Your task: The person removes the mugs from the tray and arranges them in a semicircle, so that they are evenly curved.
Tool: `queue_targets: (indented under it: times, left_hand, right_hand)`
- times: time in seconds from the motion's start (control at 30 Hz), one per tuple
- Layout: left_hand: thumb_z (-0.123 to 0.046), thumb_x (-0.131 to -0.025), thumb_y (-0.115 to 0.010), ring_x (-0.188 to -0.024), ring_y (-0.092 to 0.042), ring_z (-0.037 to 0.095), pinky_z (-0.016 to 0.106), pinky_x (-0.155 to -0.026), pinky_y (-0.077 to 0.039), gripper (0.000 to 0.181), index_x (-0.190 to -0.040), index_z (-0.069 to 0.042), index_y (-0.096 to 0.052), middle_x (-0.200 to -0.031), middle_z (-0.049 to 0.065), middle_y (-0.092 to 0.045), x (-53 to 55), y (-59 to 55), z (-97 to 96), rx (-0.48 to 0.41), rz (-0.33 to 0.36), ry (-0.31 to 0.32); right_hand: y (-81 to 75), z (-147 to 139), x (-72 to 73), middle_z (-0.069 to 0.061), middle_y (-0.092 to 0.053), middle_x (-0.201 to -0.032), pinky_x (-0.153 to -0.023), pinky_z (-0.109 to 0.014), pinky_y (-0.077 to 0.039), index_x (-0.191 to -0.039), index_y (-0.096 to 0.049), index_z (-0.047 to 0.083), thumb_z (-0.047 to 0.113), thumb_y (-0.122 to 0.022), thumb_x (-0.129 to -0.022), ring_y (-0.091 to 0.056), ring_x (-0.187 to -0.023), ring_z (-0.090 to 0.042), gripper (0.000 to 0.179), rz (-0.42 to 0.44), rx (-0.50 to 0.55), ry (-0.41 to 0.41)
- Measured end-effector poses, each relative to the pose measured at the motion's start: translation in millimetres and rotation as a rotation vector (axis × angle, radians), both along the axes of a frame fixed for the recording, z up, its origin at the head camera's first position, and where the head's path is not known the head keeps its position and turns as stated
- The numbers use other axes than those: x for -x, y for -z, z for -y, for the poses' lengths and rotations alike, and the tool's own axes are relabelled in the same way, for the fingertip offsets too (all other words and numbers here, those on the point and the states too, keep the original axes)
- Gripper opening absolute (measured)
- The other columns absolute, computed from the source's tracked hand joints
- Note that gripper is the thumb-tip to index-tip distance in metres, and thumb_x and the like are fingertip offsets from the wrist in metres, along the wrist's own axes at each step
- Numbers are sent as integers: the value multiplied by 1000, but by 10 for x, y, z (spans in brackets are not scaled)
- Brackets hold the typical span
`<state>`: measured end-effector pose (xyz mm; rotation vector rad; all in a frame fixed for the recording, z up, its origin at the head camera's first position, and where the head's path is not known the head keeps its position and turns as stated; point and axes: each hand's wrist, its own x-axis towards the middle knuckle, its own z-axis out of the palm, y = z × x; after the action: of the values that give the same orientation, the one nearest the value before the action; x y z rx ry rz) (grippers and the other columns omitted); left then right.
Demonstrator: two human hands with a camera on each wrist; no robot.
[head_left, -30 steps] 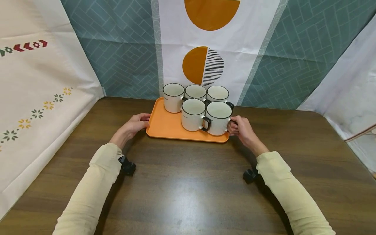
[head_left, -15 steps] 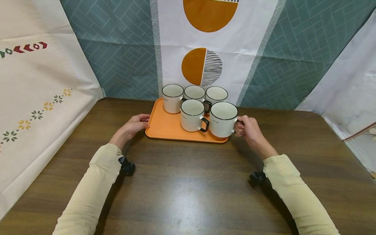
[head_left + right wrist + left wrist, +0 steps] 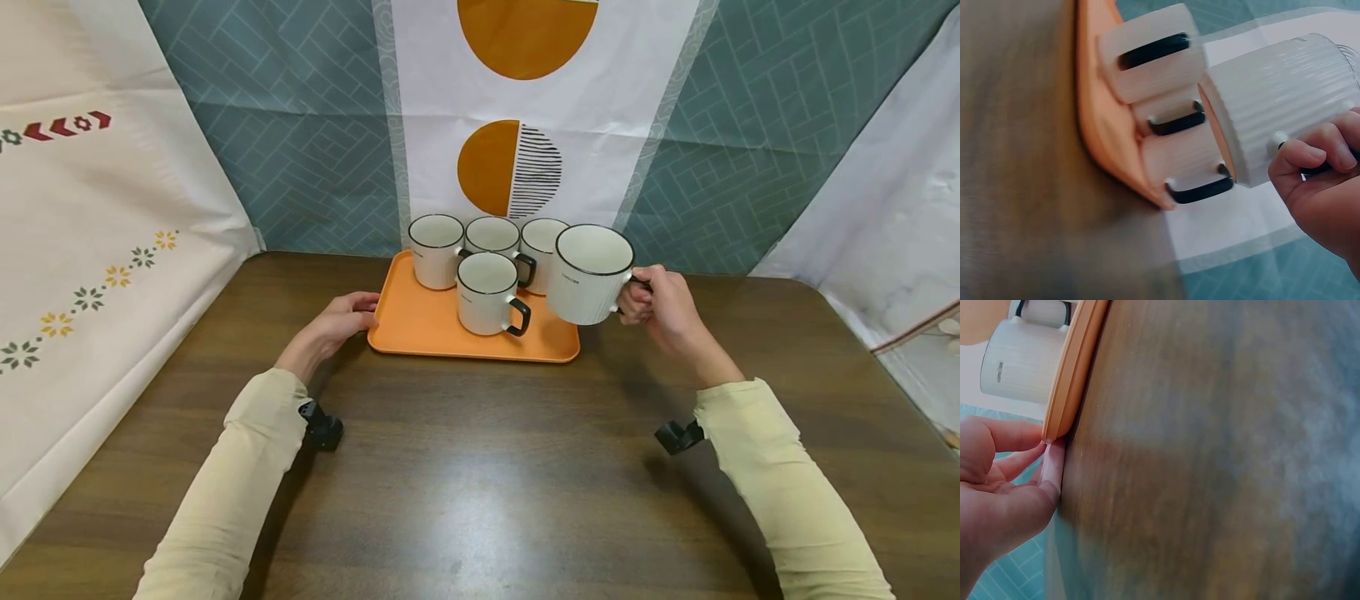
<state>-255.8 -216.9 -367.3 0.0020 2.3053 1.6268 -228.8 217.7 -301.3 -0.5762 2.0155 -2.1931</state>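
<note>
In the head view, my right hand (image 3: pixel 660 304) grips the black handle of a white enamel mug (image 3: pixel 588 287) with a dark rim. This mug is raised and slightly tilted above the right part of an orange tray (image 3: pixel 401 329). The right wrist view shows the fingers (image 3: pixel 1329 147) curled round its handle. At the tray's left edge, my left hand (image 3: pixel 333 329) holds the rim with thumb and fingertips. A second mug (image 3: pixel 483 304) stands at the tray's front. Behind it stand three more white mugs in a row, the rightmost (image 3: pixel 536 242) partly hidden by the lifted mug.
The tray lies on a dark wooden table (image 3: pixel 450 467) near its back edge. Behind hangs a teal patterned cloth (image 3: pixel 315 150) with a white printed panel (image 3: pixel 592 92). White cloths flank the table, the left one (image 3: pixel 127 275) with printed flowers.
My right hand has lifted the front right mug by its handle, up and to the right, uncovering that corner of the tray. My left hand stays at the tray's left edge.
</note>
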Motion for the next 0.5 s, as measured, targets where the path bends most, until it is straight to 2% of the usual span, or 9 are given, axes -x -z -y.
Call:
queue_targets:
  times: [0.27,0.5]
  left_hand:
    - [4,-93,-44,-121,-37,36,45,-109,-30,58,-147,10,-23,-140,29,-32,5,25,15,-6,3,-1]
    - [4,-93,-44,-121,-36,35,44,-109,-30,58,-147,9,-23,-140,28,-32,-1,6,8,-13,5,-3]
  right_hand:
    - [-196,-74,93,0,-20,-49,-54,-38,-10,-57,-19,10,8,-20,-97,-10,-48,-20,40,-38,50,71]
    - [-263,-187,189,0,-19,-49,-52,-38,-11,-56,-20,11,8,-19,-97,-9,-48,-20,41,-75,103,129]
